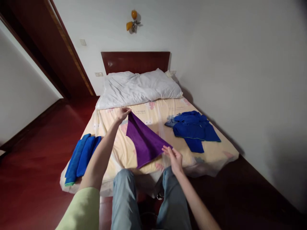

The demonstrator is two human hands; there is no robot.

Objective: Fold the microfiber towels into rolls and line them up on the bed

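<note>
A purple cloth (146, 140) is stretched on a slant between my two hands, over the near part of the bed. My left hand (123, 113) pinches its upper left corner, with the fingers closed. At the right end, my right hand (174, 156) grips another corner between thumb and fingers, some fingers spread. The cloth's lower point hangs towards the bed's front edge; whether it touches the sheet I cannot tell. Rolled or folded blue cloths (83, 156) lie to the left of my left forearm. A loose, rumpled blue garment (194, 127) lies on the right.
The bed (107, 127) has a pale yellow patterned sheet. A white quilt (141, 86) lies bunched before the dark wooden headboard (136, 60). My knees (124, 185) are at the bed's front edge. A wall (251, 95) runs along the right side.
</note>
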